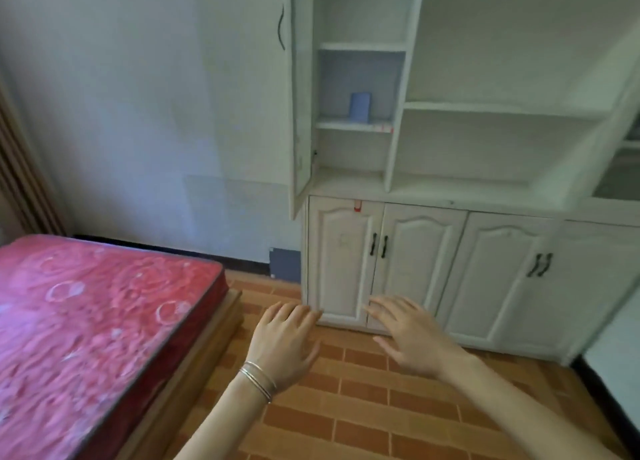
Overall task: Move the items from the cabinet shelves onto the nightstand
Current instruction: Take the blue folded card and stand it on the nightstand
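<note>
A white cabinet (485, 196) with open shelves above and closed lower doors fills the right half of the view. A small blue box (360, 107) stands upright on a narrow shelf (349, 126) in the left column. The other shelves look bare. My left hand (284, 342), with thin bracelets on the wrist, and my right hand (412, 335) are held out low in front of the lower doors, palms down, fingers spread, holding nothing. No nightstand is in view.
A bed with a red patterned mattress (86, 338) on a wooden frame sits at the left. The cabinet's tall upper door (294, 89) stands ajar. Brick-patterned floor (363, 407) lies between bed and cabinet. A white surface edge (620, 352) shows at the far right.
</note>
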`<state>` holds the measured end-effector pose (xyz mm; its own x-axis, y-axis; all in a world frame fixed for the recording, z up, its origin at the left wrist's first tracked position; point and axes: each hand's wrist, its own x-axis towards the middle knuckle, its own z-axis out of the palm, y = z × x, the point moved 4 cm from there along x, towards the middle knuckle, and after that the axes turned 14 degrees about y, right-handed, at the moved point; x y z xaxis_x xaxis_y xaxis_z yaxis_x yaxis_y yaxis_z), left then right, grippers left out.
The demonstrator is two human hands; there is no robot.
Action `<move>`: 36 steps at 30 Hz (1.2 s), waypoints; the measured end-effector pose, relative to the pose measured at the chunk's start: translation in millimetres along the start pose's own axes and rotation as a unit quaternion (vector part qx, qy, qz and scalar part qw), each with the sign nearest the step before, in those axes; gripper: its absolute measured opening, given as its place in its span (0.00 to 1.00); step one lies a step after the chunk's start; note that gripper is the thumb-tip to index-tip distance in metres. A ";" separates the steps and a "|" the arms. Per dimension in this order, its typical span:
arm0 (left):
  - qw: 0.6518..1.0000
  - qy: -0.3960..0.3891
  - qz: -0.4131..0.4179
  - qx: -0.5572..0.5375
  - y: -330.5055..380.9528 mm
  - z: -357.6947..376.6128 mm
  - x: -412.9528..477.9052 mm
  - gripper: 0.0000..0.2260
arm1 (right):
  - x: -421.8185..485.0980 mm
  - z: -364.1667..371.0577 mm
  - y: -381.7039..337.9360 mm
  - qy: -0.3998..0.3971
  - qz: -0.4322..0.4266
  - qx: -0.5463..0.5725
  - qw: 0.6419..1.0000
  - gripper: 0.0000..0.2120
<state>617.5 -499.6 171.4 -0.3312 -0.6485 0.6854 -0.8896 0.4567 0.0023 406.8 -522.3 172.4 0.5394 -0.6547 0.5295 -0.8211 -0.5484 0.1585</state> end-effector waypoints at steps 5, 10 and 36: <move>0.999 -0.015 0.041 -0.014 15.0 49.3 56.1 0.20 | -3.1 9.7 55.7 0.023 0.054 -0.027 0.998 0.23; 0.997 -0.015 0.073 -0.021 1.8 95.2 99.3 0.21 | 17.7 37.3 92.7 0.036 0.059 -0.040 0.997 0.26; 0.998 -0.014 0.066 -0.018 -108.4 332.3 350.3 0.21 | 213.3 205.4 344.6 0.024 0.067 -0.042 0.997 0.24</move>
<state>493.4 -978.7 169.2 -0.4544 -0.5978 0.6604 -0.8260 0.5603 -0.0611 277.3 -957.7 168.8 0.4162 -0.6924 0.5894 -0.8988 -0.4113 0.1515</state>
